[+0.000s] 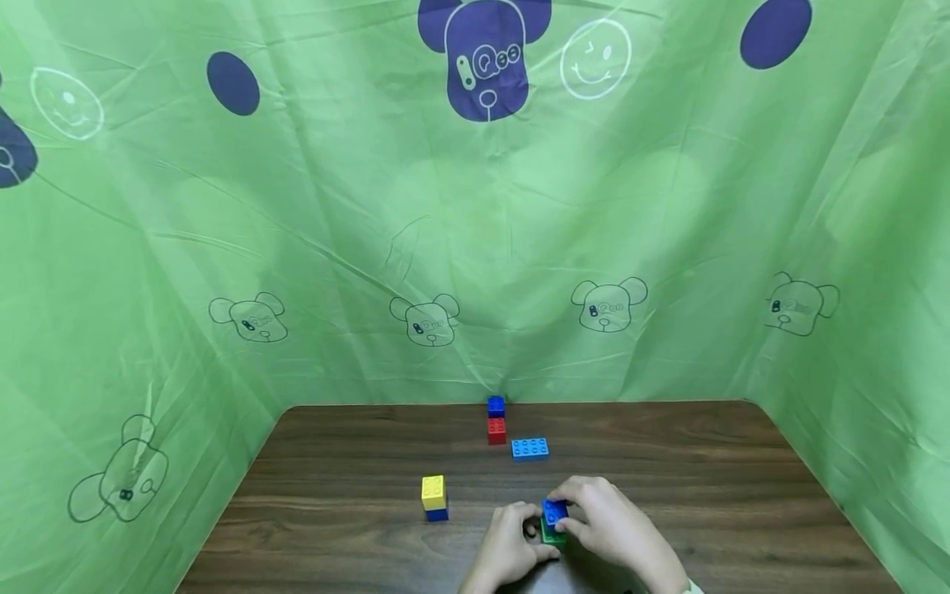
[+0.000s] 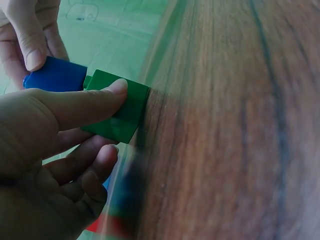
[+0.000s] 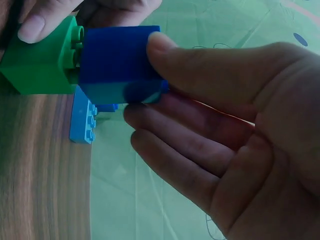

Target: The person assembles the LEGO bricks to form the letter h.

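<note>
Low over the front of the table, my left hand (image 1: 510, 543) grips a green toy brick (image 2: 117, 107) between thumb and fingers. My right hand (image 1: 612, 524) pinches a blue toy brick (image 3: 117, 60) by its sides, thumb on one face and fingertips opposite. The blue brick sits right at the green brick's studs, and several green studs still show between the two in the right wrist view. In the head view the blue brick (image 1: 554, 511) is above the green brick (image 1: 551, 535), which the fingers partly cover.
Left of the hands stands a yellow brick (image 1: 434, 491) on a blue one (image 1: 437, 514). Farther back lie a light blue long brick (image 1: 530, 449), a red brick (image 1: 496, 431) and a dark blue brick (image 1: 496, 406) near the wooden table's (image 1: 334, 462) back edge. Green cloth (image 1: 475, 247) encloses the table.
</note>
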Available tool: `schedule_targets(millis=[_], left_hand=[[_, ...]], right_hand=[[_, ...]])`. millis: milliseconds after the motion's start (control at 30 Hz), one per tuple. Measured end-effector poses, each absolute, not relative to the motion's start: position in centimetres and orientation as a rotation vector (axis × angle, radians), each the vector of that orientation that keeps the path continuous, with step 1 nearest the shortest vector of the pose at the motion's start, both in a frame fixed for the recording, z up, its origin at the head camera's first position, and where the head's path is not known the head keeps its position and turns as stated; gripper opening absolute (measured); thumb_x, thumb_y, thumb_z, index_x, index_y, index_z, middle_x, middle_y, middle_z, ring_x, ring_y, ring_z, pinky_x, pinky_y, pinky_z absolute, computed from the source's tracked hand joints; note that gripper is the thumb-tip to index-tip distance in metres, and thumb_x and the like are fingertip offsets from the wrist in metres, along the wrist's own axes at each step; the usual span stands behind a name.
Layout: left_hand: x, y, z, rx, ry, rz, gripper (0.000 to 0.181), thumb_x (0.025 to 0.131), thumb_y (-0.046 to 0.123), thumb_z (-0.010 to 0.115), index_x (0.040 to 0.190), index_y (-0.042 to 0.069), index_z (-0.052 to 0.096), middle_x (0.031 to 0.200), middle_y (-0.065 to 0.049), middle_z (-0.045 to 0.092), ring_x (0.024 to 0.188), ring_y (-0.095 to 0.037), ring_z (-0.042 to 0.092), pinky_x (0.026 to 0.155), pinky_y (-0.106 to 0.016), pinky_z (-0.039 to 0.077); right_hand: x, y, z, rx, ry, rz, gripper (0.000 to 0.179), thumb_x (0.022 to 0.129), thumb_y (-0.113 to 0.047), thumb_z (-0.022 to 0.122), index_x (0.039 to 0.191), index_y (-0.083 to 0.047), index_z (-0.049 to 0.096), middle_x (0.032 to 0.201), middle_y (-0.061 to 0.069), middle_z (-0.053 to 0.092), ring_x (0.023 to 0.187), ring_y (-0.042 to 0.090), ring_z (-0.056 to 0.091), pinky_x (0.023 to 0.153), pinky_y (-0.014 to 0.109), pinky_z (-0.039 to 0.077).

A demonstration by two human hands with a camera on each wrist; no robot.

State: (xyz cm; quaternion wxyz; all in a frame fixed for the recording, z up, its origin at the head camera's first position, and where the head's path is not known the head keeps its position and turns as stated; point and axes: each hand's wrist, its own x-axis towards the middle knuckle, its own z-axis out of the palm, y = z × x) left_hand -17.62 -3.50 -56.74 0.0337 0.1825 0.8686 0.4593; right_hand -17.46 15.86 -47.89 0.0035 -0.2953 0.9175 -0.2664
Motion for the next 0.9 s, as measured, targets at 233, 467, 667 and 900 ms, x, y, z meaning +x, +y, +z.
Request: schedule_targets(millis=[233, 467, 667, 900], left_hand=[[-17.67, -3.52, -56.83, 0.525, 2.658, 1.426, 0.033, 0.072, 0.022, 0.093, 0.099, 0.012, 0.076, 0.08, 0.01, 0.063, 0.073, 0.001, 0.051, 0.064, -0.018, 0.043], [-17.64, -3.42, -56.87, 0.539, 2.659, 1.44, 0.027, 0.072, 0.019, 0.093, 0.092, 0.017, 0.075, 0.077, 0.01, 0.061, 0.072, 0.002, 0.049, 0.064, -0.017, 0.04], [-17.57, -3.38, -56.87, 0.545, 2.649, 1.43, 0.027, 0.072, 0.018, 0.092, 0.093, 0.016, 0.075, 0.077, 0.01, 0.061, 0.071, 0.002, 0.049, 0.063, -0.017, 0.041], [-17.5, -3.41, -56.76, 0.541, 2.659, 1.416, 0.027, 0.072, 0.019, 0.093, 0.091, 0.015, 0.074, 0.08, 0.009, 0.062, 0.073, 0.001, 0.05, 0.064, -0.018, 0.042]], right_hand=[[-17.3, 16.02, -47.86, -0.912, 2.849, -0.832, 0.025, 0.085, -0.021, 0.081, 0.107, -0.01, 0.075, 0.101, -0.004, 0.073, 0.093, 0.018, 0.069, 0.078, 0.033, 0.057], [-17.29, 15.94, -47.95, -0.933, 2.805, -0.883, 0.023, 0.085, -0.019, 0.081, 0.106, -0.011, 0.075, 0.1, -0.005, 0.073, 0.093, 0.015, 0.07, 0.078, 0.032, 0.058], [-17.25, 16.05, -48.04, -0.925, 2.785, -0.92, 0.021, 0.085, -0.019, 0.081, 0.105, -0.013, 0.076, 0.1, -0.007, 0.072, 0.094, 0.015, 0.07, 0.079, 0.032, 0.058], [-17.36, 16.13, -48.23, -0.896, 2.794, -0.914, 0.021, 0.085, -0.021, 0.082, 0.105, -0.013, 0.076, 0.099, -0.008, 0.072, 0.094, 0.015, 0.07, 0.079, 0.033, 0.058]])
